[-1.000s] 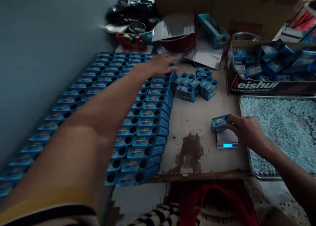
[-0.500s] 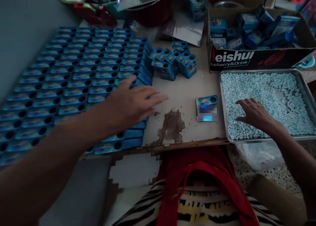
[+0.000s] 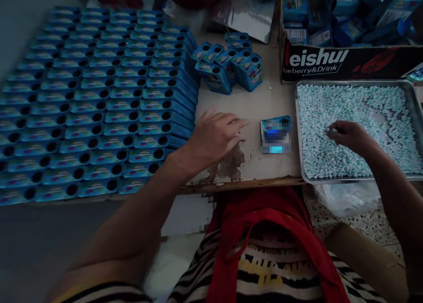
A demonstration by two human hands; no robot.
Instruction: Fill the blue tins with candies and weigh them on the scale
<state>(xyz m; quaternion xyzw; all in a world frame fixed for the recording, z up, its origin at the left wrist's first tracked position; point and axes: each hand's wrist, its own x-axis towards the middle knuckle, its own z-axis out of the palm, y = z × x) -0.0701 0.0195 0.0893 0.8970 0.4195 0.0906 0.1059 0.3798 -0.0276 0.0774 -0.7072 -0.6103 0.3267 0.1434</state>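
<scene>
I log: one blue box [image 3: 284, 121], on the small scale [image 3: 276, 150], long axis crosswise, between hands. Left hand [image 3: 216, 135]: nearer, loosely spread, box to its right. Right hand [image 3: 352, 135]: pinching, apparently, one pale pellet [image 3: 327, 130] over the metal tray [image 3: 337, 180].

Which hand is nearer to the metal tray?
Right: the right hand is over the metal tray; the left hand is to its left, by the rows of blue boxes.
</scene>
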